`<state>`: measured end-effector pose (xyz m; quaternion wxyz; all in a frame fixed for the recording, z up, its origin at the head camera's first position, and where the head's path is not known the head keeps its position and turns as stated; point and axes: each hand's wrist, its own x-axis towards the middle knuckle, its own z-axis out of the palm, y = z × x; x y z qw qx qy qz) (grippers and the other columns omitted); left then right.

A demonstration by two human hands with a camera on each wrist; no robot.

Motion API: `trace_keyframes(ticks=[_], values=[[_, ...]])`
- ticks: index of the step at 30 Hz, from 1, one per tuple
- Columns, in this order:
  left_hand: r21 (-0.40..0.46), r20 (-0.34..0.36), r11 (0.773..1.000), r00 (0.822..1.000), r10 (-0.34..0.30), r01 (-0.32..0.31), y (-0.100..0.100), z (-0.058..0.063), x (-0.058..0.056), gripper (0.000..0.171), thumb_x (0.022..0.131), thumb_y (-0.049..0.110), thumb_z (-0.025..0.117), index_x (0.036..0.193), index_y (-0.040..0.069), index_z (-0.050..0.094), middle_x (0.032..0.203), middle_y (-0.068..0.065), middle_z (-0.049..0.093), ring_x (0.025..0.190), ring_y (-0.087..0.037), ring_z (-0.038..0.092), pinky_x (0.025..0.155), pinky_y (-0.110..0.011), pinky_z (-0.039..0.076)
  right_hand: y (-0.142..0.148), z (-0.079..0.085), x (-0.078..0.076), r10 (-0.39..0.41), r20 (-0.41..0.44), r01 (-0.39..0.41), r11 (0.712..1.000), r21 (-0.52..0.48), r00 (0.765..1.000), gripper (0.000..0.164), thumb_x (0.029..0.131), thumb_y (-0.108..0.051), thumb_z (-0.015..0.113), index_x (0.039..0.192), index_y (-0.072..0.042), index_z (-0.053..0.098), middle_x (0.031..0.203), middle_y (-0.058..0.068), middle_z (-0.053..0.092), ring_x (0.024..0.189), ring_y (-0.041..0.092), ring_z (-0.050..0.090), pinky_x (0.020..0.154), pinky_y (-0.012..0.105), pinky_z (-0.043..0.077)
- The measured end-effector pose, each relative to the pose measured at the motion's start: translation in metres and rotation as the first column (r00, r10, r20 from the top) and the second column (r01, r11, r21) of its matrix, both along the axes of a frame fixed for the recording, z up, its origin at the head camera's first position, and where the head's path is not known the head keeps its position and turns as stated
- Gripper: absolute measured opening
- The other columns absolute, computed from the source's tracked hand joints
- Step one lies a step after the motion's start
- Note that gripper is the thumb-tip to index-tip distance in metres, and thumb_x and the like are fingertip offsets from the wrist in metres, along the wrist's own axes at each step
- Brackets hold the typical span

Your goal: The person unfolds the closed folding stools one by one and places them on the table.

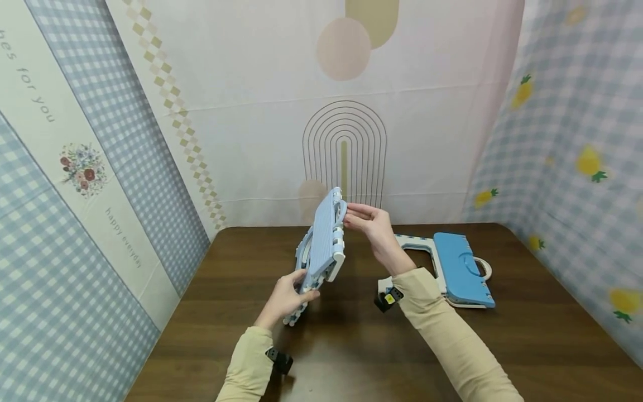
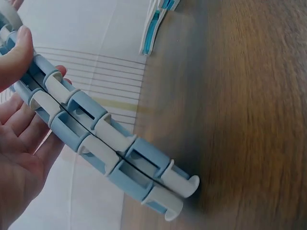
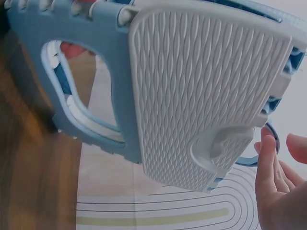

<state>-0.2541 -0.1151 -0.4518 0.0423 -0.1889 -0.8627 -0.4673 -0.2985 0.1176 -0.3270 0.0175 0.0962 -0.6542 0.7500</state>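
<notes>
A light blue and white folding step stool (image 1: 321, 237) is held tilted above the table, its two sides folded close together. My left hand (image 1: 284, 298) grips its lower part, thumb on one side and fingers on the other; the left wrist view shows the hinged edge (image 2: 112, 139) running away from that hand. At the stool's upper end, my right hand (image 1: 370, 228) touches the carry handle with nearly straight fingers. In the right wrist view those fingers (image 3: 268, 167) lie by the handle loop, with the thumb apart. The stool's ribbed white panel (image 3: 201, 96) faces that camera.
A second folding stool, with a brighter blue top (image 1: 459, 268) and white frame, lies on the right of the brown wooden table (image 1: 211, 346), partly behind my right arm. Printed cloth (image 1: 241, 151) hangs behind the table and at both sides.
</notes>
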Motion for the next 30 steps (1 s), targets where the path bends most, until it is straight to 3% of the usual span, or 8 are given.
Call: trace_keyframes(ticks=[4,8,17,25,30], values=[[0.02,0.028,1.0,0.999,0.019,-0.019,0.001,0.0,-0.005,0.047,0.081,0.018,0.078,0.122,0.001,0.061,0.116,-0.016,0.07,0.104,-0.026,0.066,0.086,-0.04,0.054,-0.006,0.003,-0.004,0.036,-0.022,-0.035,0.999,0.008,0.999,0.042,0.093,0.0,0.06,0.133,0.007,0.053,0.128,0.023,0.063,0.084,0.001,0.07,0.086,0.023,0.057],[0.039,0.045,0.998,0.998,0.039,-0.041,0.0,-0.001,-0.01,0.047,0.082,0.018,0.077,0.123,0.002,0.06,0.118,-0.016,0.069,0.107,-0.027,0.066,0.088,-0.043,0.054,-0.013,0.005,-0.008,0.065,-0.037,-0.066,0.998,-0.023,0.997,0.043,0.093,0.002,0.059,0.135,0.007,0.051,0.135,0.03,0.053,0.088,0.002,0.07,0.087,0.023,0.056],[0.143,0.072,0.987,0.995,0.066,-0.075,-0.002,-0.006,-0.016,0.042,0.083,0.016,0.077,0.119,0.002,0.061,0.113,-0.02,0.069,0.101,-0.029,0.067,0.083,-0.044,0.057,-0.031,0.006,-0.017,0.136,-0.065,-0.136,0.991,-0.001,0.989,0.046,0.094,-0.004,0.06,0.138,0.003,0.05,0.138,0.023,0.055,0.099,0.003,0.068,0.096,0.027,0.053],[0.225,0.104,0.965,0.988,0.111,-0.132,-0.008,-0.013,-0.02,0.039,0.083,0.012,0.077,0.117,0.003,0.062,0.108,-0.019,0.071,0.094,-0.025,0.067,0.08,-0.041,0.057,-0.049,0.003,-0.025,0.159,-0.081,-0.154,0.986,0.068,0.984,0.048,0.093,-0.011,0.064,0.139,-0.005,0.052,0.138,0.017,0.057,0.115,0.015,0.063,0.108,0.036,0.045],[0.24,0.101,0.958,0.985,0.139,-0.159,-0.018,-0.02,-0.018,0.039,0.083,0.012,0.076,0.119,0.003,0.063,0.11,-0.019,0.07,0.096,-0.026,0.067,0.083,-0.044,0.056,-0.06,-0.001,-0.03,0.222,-0.073,-0.218,0.974,0.063,0.972,0.049,0.092,-0.01,0.064,0.14,-0.006,0.051,0.139,0.016,0.056,0.123,0.022,0.06,0.112,0.04,0.04]])
